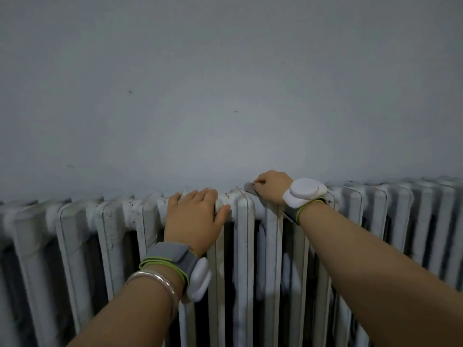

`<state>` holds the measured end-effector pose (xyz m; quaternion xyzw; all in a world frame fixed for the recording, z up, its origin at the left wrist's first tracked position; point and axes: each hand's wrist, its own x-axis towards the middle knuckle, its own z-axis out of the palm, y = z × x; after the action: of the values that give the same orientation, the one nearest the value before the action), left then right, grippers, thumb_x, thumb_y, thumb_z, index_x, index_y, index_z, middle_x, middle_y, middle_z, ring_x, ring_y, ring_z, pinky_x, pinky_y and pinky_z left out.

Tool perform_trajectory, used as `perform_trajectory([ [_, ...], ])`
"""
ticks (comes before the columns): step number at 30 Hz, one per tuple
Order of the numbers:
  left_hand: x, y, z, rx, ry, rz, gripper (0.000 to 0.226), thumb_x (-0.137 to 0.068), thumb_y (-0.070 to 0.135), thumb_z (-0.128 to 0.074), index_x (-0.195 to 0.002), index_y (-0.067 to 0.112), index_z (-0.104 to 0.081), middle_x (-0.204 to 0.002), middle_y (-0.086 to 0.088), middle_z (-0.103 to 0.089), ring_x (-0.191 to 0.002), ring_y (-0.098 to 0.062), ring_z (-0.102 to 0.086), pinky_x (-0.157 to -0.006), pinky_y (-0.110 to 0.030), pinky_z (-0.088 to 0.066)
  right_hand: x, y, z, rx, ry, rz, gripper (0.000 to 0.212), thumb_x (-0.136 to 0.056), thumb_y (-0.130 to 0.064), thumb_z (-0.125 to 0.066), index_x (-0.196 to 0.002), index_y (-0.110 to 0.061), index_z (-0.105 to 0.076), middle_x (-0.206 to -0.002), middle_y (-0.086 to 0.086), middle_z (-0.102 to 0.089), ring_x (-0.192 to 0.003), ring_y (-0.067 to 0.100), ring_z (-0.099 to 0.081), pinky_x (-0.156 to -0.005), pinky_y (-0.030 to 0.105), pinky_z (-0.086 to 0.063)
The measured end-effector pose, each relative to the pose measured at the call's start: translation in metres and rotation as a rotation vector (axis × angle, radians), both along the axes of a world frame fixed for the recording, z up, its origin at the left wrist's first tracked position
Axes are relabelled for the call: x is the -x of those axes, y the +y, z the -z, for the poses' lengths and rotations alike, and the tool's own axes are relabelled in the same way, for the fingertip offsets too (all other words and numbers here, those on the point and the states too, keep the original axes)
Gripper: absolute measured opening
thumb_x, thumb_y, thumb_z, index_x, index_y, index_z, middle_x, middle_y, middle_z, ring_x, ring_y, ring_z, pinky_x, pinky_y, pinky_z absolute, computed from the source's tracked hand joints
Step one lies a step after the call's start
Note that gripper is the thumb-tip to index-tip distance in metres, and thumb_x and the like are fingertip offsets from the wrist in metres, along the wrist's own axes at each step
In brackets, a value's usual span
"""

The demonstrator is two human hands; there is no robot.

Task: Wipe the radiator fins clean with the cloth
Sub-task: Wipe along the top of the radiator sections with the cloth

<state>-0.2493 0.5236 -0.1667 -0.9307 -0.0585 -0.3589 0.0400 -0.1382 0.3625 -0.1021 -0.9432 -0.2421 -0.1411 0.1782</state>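
Fingers [260,182] pinch one cloth [250,188] (two hands on radiator [244,246]).

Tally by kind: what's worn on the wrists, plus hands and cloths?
Hands: 2 (left hand, right hand)
Wrist straps with white pods: 2 (left strap, right strap)
Bangle: 1
Cloth: 1
Total: 6
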Motion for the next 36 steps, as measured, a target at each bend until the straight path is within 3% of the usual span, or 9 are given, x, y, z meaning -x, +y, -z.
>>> perform_trajectory([
  [7,-0.001,-0.001,-0.001,0.008,-0.015,0.007,0.056,-0.09,0.056,-0.02,-0.127,0.027,-0.05,-0.128,0.011,-0.057,-0.12,-0.014,-0.051,-0.106,-0.04,-0.024,0.008,-0.008,0.004,-0.015,-0.072,0.011,0.031,-0.094,-0.021,-0.044,-0.11,-0.015,-0.069,-0.111,0.009,-0.068,-0.099,0.03,-0.061,-0.086,0.038,-0.052],
  [13,0.0,-0.002,-0.001,-0.002,-0.028,0.002,0.072,-0.081,0.059,-0.005,-0.126,0.027,-0.05,-0.126,0.01,-0.059,-0.118,-0.014,-0.052,-0.105,-0.04,-0.026,0.019,-0.019,0.015,-0.108,-0.141,0.03,0.028,-0.085,-0.026,-0.048,-0.104,-0.025,-0.069,-0.105,0.006,-0.07,-0.096,0.03,-0.061,-0.083,0.039,-0.053],
  [18,0.0,-0.002,-0.002,0.008,-0.012,0.006,0.071,-0.081,0.059,-0.005,-0.127,0.026,-0.049,-0.125,0.009,-0.058,-0.119,-0.015,-0.051,-0.105,-0.041,-0.025,0.033,-0.028,0.038,-0.192,-0.292,0.022,0.026,-0.083,-0.024,-0.05,-0.104,-0.022,-0.066,-0.1,0.008,-0.062,-0.096,0.032,-0.053,-0.084,0.039,-0.046],
  [23,0.0,-0.002,-0.002,0.008,-0.012,0.011,0.074,-0.079,0.059,-0.003,-0.127,0.026,-0.049,-0.126,0.009,-0.058,-0.119,-0.015,-0.05,-0.106,-0.041,-0.023,0.054,-0.031,0.074,-0.446,-0.474,-0.015,0.022,-0.08,-0.015,-0.06,-0.101,-0.018,-0.062,-0.102,0.008,-0.052,-0.096,0.028,-0.046,-0.078,0.031,-0.039],
  [28,0.002,-0.003,-0.003,-0.003,-0.012,0.01,0.081,-0.075,0.059,0.003,-0.129,0.026,-0.048,-0.128,0.009,-0.057,-0.119,-0.015,-0.05,-0.106,-0.04,-0.023,0.063,-0.027,0.113,-0.62,-0.545,-0.041,0.025,-0.081,-0.009,-0.068,-0.105,-0.016,-0.061,-0.116,0.006,-0.045,-0.106,0.024,-0.048,-0.086,0.027,-0.041],
  [31,0.001,-0.003,-0.002,0.003,0.021,0.0,0.068,-0.087,0.058,-0.008,-0.133,0.026,-0.046,-0.133,0.009,-0.054,-0.123,-0.014,-0.048,-0.107,-0.04,-0.022,0.062,-0.025,0.135,-0.661,-0.498,-0.05,0.021,-0.084,-0.013,-0.067,-0.103,-0.018,-0.06,-0.118,0.0,-0.041,-0.109,0.022,-0.047,-0.09,0.026,-0.041],
  [36,0.001,-0.004,-0.004,0.004,0.043,0.004,0.05,-0.095,0.053,-0.024,-0.131,0.025,-0.046,-0.133,0.008,-0.053,-0.123,-0.016,-0.047,-0.108,-0.041,-0.021,0.059,-0.033,0.175,-0.6,-0.41,-0.137,0.018,-0.09,-0.016,-0.057,-0.102,-0.027,-0.05,-0.114,-0.011,-0.033,-0.104,0.02,-0.049,-0.09,0.037,-0.049],
])
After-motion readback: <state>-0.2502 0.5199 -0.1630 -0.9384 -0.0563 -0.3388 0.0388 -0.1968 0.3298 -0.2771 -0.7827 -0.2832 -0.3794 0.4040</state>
